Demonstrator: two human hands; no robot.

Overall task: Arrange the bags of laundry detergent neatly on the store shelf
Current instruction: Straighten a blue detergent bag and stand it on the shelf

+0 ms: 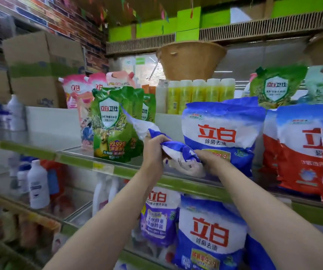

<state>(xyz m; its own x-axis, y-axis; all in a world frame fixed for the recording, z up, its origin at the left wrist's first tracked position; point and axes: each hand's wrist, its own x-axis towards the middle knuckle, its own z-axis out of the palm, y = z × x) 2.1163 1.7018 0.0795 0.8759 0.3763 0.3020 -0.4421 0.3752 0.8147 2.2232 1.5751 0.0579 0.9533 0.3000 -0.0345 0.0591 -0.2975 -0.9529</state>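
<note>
Hands, left (153, 151) and right (208, 159), gripping slumped blue-white detergent bag (173, 151) over shelf (117, 168); next: stand upright beside blue bag (221, 133).

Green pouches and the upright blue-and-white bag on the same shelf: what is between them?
In the head view, the tilted blue-and-white bag lies between the green pouches and the upright blue-and-white bag, gripped by the left hand and right hand.

Two bare forearms are seen beside the green shelf edge (186, 184); no sleeves, watch or rings are worn. The left hand (153, 152) and the right hand (211, 161) are ungloved, with short, unpainted nails where fingertips are visible.
</note>
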